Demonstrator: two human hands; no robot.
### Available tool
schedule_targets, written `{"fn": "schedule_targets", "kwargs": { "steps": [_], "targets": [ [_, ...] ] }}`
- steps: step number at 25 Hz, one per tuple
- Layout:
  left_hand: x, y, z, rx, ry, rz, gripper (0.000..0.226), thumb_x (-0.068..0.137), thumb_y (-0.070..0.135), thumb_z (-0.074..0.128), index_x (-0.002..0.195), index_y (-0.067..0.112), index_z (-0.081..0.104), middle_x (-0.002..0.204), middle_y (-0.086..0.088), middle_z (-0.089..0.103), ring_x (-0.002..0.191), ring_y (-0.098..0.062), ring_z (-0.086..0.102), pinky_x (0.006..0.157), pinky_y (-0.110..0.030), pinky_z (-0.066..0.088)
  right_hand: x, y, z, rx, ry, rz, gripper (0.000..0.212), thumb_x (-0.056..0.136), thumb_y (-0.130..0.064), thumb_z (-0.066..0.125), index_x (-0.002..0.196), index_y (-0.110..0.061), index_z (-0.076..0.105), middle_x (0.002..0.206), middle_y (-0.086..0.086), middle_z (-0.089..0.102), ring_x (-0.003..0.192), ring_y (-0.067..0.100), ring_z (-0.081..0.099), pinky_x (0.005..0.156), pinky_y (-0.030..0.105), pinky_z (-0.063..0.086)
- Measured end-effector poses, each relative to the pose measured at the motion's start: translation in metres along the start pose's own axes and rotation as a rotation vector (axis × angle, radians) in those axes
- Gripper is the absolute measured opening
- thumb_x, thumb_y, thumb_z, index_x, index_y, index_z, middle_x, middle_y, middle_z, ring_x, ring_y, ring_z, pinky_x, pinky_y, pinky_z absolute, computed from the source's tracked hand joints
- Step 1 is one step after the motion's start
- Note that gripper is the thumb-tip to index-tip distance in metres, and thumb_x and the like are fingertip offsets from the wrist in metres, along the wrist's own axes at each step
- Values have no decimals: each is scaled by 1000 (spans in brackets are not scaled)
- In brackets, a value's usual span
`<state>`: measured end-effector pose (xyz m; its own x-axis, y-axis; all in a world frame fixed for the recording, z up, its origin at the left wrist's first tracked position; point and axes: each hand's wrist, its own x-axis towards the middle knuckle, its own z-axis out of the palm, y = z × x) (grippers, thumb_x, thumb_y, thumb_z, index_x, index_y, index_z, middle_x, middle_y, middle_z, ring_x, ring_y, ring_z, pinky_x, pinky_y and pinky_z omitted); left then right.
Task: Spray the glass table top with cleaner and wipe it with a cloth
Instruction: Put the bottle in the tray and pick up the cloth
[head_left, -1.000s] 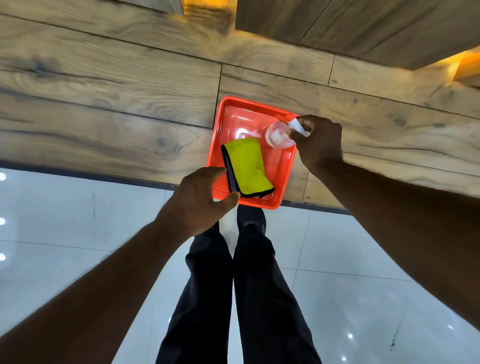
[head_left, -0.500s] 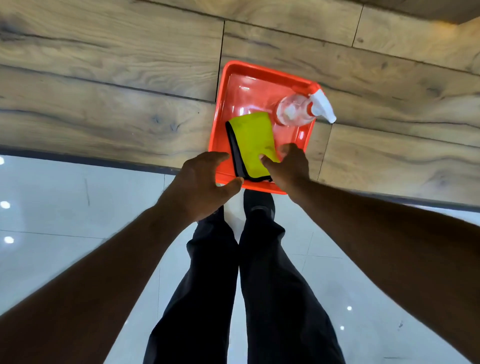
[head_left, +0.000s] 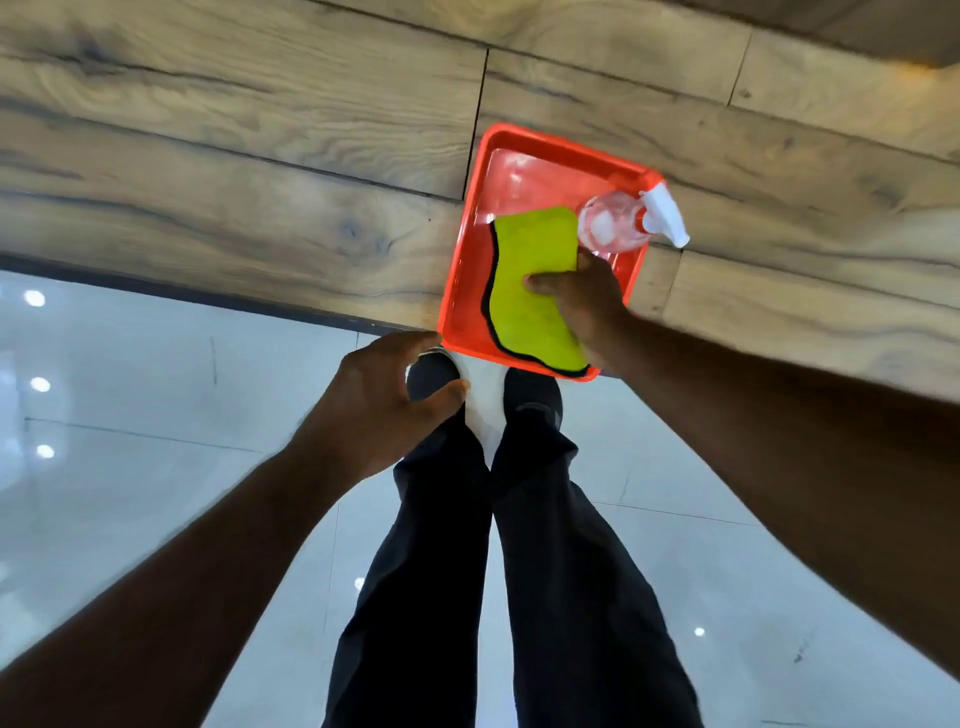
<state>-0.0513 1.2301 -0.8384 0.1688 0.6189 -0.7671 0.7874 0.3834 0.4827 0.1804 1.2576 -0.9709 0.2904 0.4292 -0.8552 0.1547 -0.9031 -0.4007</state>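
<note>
An orange tray lies on a wood-grain surface straight ahead of me. A yellow-green cloth with a dark edge rests in it, its near end hanging over the tray's front rim. My right hand is closed on the cloth's right side, thumb on top. A clear spray bottle with a white trigger head lies on its side in the tray's far right corner, nozzle past the rim. My left hand hovers just off the tray's near left corner, fingers curled apart and holding nothing.
The wood-grain surface ends at a dark edge strip. Below it is glossy white tiled floor with light reflections. My legs in dark trousers and my shoes stand right under the tray's near rim.
My right hand left the spray bottle lying in the tray, came back to the cloth and closed on it. My left hand came off the tray's near corner and drew back.
</note>
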Motion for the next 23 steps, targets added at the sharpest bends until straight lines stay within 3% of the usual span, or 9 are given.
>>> {"fn": "schedule_targets", "kwargs": {
  "steps": [2,4,6,8,12,14,16,19,23],
  "targets": [
    [-30,33,-20,-158,69,-67,56,86,50,78,137,32,63,127,12,67,108,-2,59,102,-23,46,-68,-34,-28,141,-94,-78,47,81,-11,87,125,-14,72,118,11,78,108,34,75,102,55,59],
    [-66,72,-47,-324,163,-100,72,75,63,78,137,30,63,129,14,68,111,-2,65,102,-27,50,-144,-75,-59,165,-206,-183,48,93,1,76,138,-8,64,131,15,74,115,33,74,102,49,60],
    [-109,111,-81,-488,239,-90,79,77,58,79,145,25,57,140,11,63,118,-6,65,101,-28,52,-225,-116,-88,110,-278,-262,47,96,1,73,139,-12,63,133,10,74,111,22,76,98,39,62],
    [-145,144,-112,-628,268,-66,72,83,48,80,146,24,55,141,7,63,119,-9,65,99,-29,53,-288,-150,-108,147,-352,-289,46,96,3,71,137,-15,63,132,10,74,113,23,76,98,39,63],
    [-262,205,-189,-738,382,136,40,88,40,75,119,16,70,107,-1,77,97,-14,74,82,-35,60,-421,-221,-141,268,-521,-394,49,94,7,69,139,-9,61,128,8,77,111,24,77,87,37,64],
    [-313,219,-212,-756,477,162,24,92,34,76,106,15,71,101,-6,77,88,-14,73,73,-34,58,-466,-245,-141,243,-517,-455,65,87,-2,80,146,-7,55,134,12,74,117,28,75,93,43,62],
    [-349,225,-226,-791,556,161,28,88,37,77,103,14,70,102,-12,77,93,-24,75,78,-42,61,-501,-259,-134,160,-427,-592,86,77,-25,88,150,-11,47,142,11,67,126,29,69,106,53,57],
    [-409,227,-239,-811,794,150,34,84,42,75,95,13,62,95,-20,72,87,-37,71,75,-54,57,-556,-264,-113,-127,-222,-1055,82,81,-52,78,148,-18,45,143,2,52,128,22,58,108,47,52],
    [-492,217,-241,-942,1134,132,21,90,25,77,89,13,60,90,-21,68,80,-26,68,72,-59,62,-633,-257,-84,-299,-489,-1301,76,75,-56,88,138,-34,52,129,-13,58,113,7,62,93,35,58]
  ]
}}
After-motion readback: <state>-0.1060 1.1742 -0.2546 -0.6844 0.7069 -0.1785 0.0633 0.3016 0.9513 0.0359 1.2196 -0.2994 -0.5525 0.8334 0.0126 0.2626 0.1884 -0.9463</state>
